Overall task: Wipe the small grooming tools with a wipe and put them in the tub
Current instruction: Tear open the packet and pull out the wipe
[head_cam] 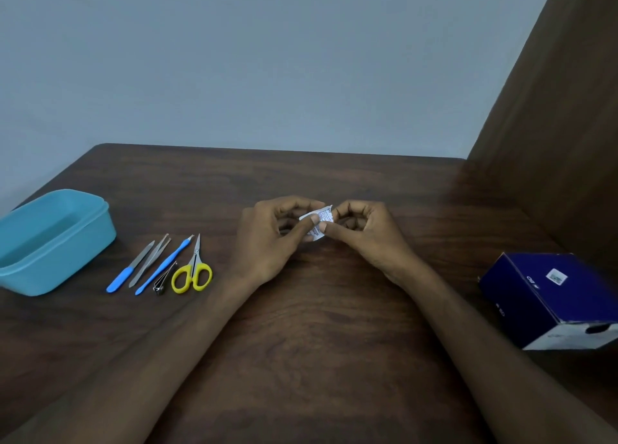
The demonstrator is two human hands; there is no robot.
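A small white wipe packet (319, 224) with blue print is pinched between my left hand (274, 239) and my right hand (364, 233) above the middle of the table. To the left lie the tools in a row: a blue-handled nail file (128, 268), steel tweezers (148, 261), a blue-handled cuticle tool (164, 265), a nail clipper (163, 281) and yellow-handled scissors (193, 271). The light blue tub (97, 239) stands at the far left, with nothing visible inside.
A dark blue cardboard box (548, 296) sits at the right edge of the brown wooden table (317, 326). A brown panel rises at the right, and a pale wall stands behind the table.
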